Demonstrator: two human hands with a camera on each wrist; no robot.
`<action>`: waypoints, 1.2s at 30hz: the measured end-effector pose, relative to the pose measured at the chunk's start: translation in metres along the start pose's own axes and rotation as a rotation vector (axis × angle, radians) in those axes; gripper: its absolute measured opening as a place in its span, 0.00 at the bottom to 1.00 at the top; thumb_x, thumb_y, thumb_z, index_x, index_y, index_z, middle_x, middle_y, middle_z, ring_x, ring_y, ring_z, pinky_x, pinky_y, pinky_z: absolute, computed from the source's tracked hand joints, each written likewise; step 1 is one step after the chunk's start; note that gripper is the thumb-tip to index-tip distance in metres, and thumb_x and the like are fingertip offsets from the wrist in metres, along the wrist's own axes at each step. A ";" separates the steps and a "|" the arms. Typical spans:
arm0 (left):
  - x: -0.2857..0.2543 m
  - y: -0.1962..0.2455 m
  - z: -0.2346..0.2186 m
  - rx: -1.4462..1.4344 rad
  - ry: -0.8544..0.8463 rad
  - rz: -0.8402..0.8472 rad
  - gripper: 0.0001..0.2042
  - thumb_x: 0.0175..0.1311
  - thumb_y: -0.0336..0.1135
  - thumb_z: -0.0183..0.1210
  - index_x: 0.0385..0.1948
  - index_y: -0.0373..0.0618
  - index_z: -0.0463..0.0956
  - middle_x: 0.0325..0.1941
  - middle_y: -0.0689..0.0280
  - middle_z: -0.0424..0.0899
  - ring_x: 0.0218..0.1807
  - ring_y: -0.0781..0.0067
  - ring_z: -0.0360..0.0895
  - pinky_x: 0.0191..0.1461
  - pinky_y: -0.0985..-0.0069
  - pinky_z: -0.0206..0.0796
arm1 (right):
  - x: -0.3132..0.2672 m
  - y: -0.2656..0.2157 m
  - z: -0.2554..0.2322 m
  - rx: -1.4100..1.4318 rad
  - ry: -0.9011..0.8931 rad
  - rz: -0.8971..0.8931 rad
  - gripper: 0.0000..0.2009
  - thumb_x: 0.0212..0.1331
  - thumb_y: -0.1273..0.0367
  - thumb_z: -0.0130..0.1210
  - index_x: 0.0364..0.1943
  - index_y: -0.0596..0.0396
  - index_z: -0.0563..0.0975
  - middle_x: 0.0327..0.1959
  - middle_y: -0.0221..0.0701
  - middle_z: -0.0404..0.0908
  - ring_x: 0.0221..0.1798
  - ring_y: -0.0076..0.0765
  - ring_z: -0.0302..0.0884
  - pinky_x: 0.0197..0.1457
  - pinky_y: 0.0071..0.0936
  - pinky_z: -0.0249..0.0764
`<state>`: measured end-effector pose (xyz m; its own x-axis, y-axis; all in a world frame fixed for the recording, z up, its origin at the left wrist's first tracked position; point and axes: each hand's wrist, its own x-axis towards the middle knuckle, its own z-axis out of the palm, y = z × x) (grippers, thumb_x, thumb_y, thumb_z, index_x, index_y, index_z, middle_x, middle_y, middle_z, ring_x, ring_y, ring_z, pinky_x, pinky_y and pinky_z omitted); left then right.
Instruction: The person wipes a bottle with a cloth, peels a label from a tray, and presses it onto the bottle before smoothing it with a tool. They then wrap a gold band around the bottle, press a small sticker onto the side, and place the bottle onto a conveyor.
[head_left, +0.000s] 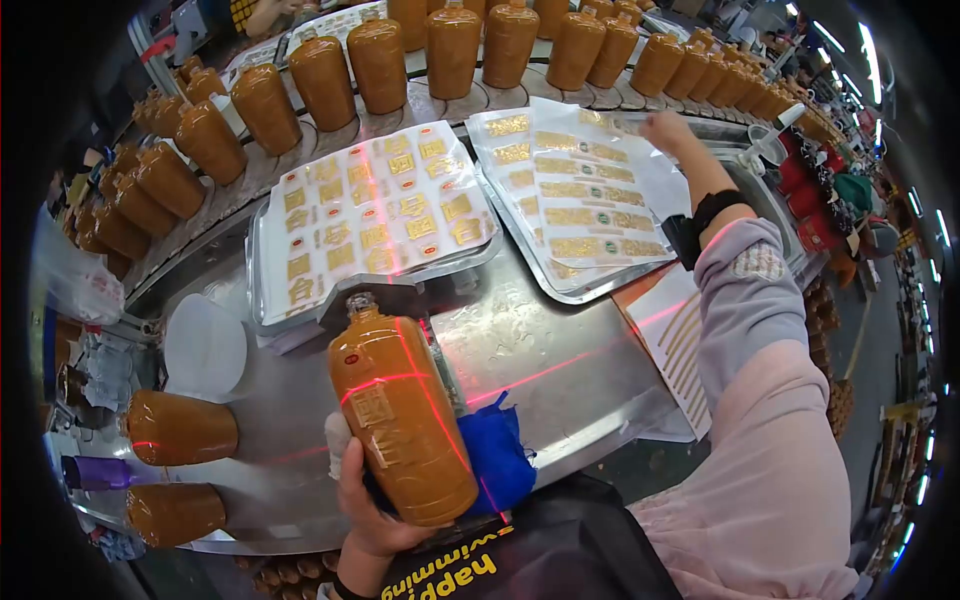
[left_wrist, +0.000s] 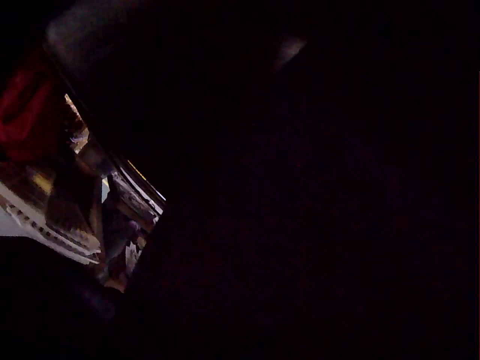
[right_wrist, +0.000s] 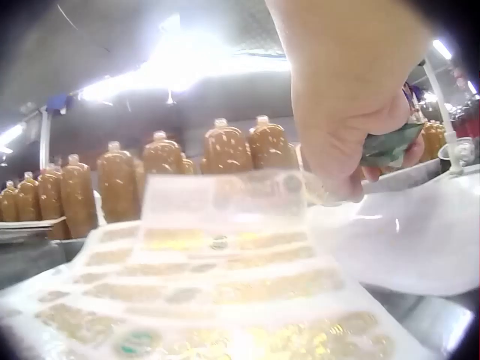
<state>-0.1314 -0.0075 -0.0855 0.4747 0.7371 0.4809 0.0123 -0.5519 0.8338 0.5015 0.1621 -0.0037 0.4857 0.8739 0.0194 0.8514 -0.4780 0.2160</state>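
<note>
My left hand (head_left: 375, 520) grips the lower part of a brown bottle (head_left: 400, 420), tilted, with gold characters and a small red mark on its front. A pale covering shows on one finger. The left wrist view is mostly dark and does not show this hand. At the far end of a sheet of gold labels (head_left: 590, 190), my right hand (head_left: 665, 130) is bent down. In the right wrist view, that hand (right_wrist: 352, 105) pinches the corner of a translucent label strip (right_wrist: 221, 202), lifted from the sheet (right_wrist: 187, 292). A dark green object (right_wrist: 391, 146) sits within its curled fingers.
Left of the gold-label sheets lies another stack of character labels (head_left: 380, 215). Brown bottles (head_left: 325, 80) line the curved conveyor (head_left: 420, 110) behind. Two bottles (head_left: 180, 428) lie near a white lid (head_left: 205, 345) at left. A blue cloth (head_left: 497, 455) is beside the held bottle.
</note>
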 end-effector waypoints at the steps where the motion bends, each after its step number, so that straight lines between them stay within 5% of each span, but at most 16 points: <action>1: 0.000 0.002 0.001 0.001 0.038 -0.005 0.60 0.36 0.52 0.80 0.69 0.35 0.48 0.66 0.49 0.68 0.63 0.53 0.72 0.67 0.61 0.63 | 0.005 -0.003 -0.017 0.036 0.064 -0.079 0.18 0.58 0.57 0.53 0.44 0.52 0.83 0.42 0.46 0.83 0.48 0.54 0.80 0.53 0.44 0.75; 4: -0.001 0.002 0.000 0.014 0.044 -0.011 0.60 0.36 0.52 0.80 0.69 0.35 0.48 0.66 0.49 0.68 0.64 0.53 0.71 0.67 0.61 0.63 | 0.002 -0.029 -0.079 0.150 0.204 -0.158 0.19 0.56 0.55 0.55 0.40 0.55 0.83 0.38 0.46 0.84 0.43 0.52 0.81 0.48 0.43 0.76; 6: -0.004 0.001 -0.004 0.068 -0.024 -0.037 0.61 0.38 0.54 0.78 0.71 0.39 0.44 0.70 0.51 0.59 0.69 0.55 0.64 0.70 0.59 0.59 | 0.022 -0.026 -0.092 0.274 0.454 -0.315 0.20 0.58 0.52 0.56 0.31 0.57 0.81 0.25 0.39 0.80 0.24 0.41 0.77 0.31 0.38 0.72; 9: -0.005 -0.001 -0.003 0.066 -0.042 -0.051 0.61 0.40 0.57 0.77 0.72 0.40 0.42 0.72 0.53 0.56 0.71 0.56 0.60 0.72 0.59 0.57 | 0.023 -0.025 -0.122 0.717 0.305 -0.123 0.19 0.56 0.51 0.57 0.29 0.54 0.81 0.20 0.32 0.74 0.19 0.30 0.70 0.22 0.33 0.68; 12: -0.006 -0.001 -0.005 0.121 -0.037 -0.063 0.62 0.39 0.58 0.76 0.72 0.39 0.42 0.72 0.54 0.56 0.71 0.57 0.60 0.72 0.60 0.57 | 0.020 0.000 -0.123 0.696 0.237 -0.069 0.17 0.54 0.52 0.58 0.29 0.53 0.81 0.20 0.26 0.68 0.17 0.23 0.65 0.16 0.28 0.62; 14: -0.005 0.001 -0.004 0.128 -0.010 -0.062 0.60 0.39 0.57 0.77 0.71 0.37 0.45 0.70 0.52 0.60 0.69 0.56 0.64 0.71 0.61 0.58 | 0.033 0.033 -0.084 0.176 0.159 -0.308 0.16 0.50 0.55 0.58 0.30 0.53 0.81 0.23 0.33 0.76 0.25 0.36 0.76 0.29 0.33 0.73; 16: 0.002 0.006 0.000 0.081 0.051 -0.045 0.58 0.39 0.55 0.77 0.69 0.32 0.51 0.66 0.49 0.68 0.65 0.54 0.70 0.69 0.61 0.60 | -0.008 0.030 -0.055 -0.141 0.030 -0.197 0.15 0.49 0.57 0.57 0.34 0.51 0.84 0.34 0.42 0.84 0.43 0.50 0.82 0.49 0.40 0.76; 18: 0.000 0.004 0.002 0.054 0.066 -0.032 0.57 0.39 0.55 0.77 0.69 0.32 0.51 0.66 0.49 0.68 0.65 0.54 0.70 0.69 0.61 0.60 | -0.018 0.043 0.011 -0.296 -0.207 -0.067 0.17 0.52 0.59 0.56 0.41 0.51 0.85 0.48 0.43 0.83 0.51 0.48 0.81 0.55 0.43 0.75; 21: 0.002 0.003 -0.001 0.126 0.052 -0.003 0.58 0.39 0.54 0.77 0.69 0.32 0.50 0.66 0.49 0.68 0.65 0.54 0.70 0.69 0.62 0.59 | -0.052 0.062 0.080 -0.135 -0.091 0.107 0.16 0.53 0.60 0.55 0.41 0.53 0.84 0.42 0.45 0.84 0.48 0.49 0.82 0.54 0.42 0.75; 24: -0.001 0.003 0.002 0.065 0.080 -0.029 0.58 0.40 0.53 0.77 0.69 0.32 0.50 0.66 0.49 0.67 0.66 0.54 0.69 0.70 0.62 0.59 | -0.060 0.066 0.090 -0.119 0.039 0.106 0.15 0.53 0.61 0.55 0.38 0.54 0.84 0.38 0.45 0.84 0.45 0.50 0.83 0.51 0.43 0.76; 29: 0.003 0.006 0.007 0.033 0.070 -0.024 0.59 0.38 0.53 0.78 0.69 0.31 0.50 0.66 0.47 0.68 0.66 0.52 0.68 0.70 0.62 0.59 | -0.098 0.019 -0.037 0.055 0.109 -0.172 0.14 0.53 0.61 0.56 0.34 0.57 0.83 0.34 0.46 0.84 0.38 0.50 0.83 0.45 0.44 0.76; 31: 0.007 0.008 0.001 0.126 0.031 -0.017 0.59 0.36 0.53 0.79 0.69 0.31 0.51 0.65 0.47 0.68 0.66 0.51 0.68 0.70 0.61 0.59 | -0.122 -0.004 -0.073 0.330 0.079 -0.197 0.13 0.55 0.62 0.55 0.30 0.59 0.81 0.23 0.44 0.79 0.27 0.42 0.77 0.37 0.39 0.72; 34: 0.010 0.011 -0.003 0.297 0.003 0.058 0.56 0.38 0.51 0.77 0.68 0.30 0.53 0.65 0.44 0.68 0.66 0.46 0.68 0.69 0.62 0.60 | -0.162 -0.042 -0.114 0.312 0.197 -0.348 0.14 0.60 0.62 0.55 0.35 0.60 0.80 0.38 0.41 0.80 0.42 0.40 0.78 0.47 0.34 0.72; 36: 0.012 0.016 -0.004 0.296 -0.026 0.045 0.55 0.40 0.50 0.77 0.69 0.30 0.53 0.66 0.42 0.66 0.67 0.43 0.67 0.69 0.62 0.59 | -0.198 -0.068 -0.134 0.607 0.235 -0.492 0.12 0.61 0.65 0.56 0.33 0.62 0.77 0.42 0.37 0.77 0.44 0.35 0.75 0.50 0.29 0.69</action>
<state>-0.1296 -0.0062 -0.0653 0.5029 0.7013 0.5052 0.2447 -0.6761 0.6950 0.3207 0.0335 0.1080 0.0313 0.9597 0.2792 0.9480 0.0600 -0.3124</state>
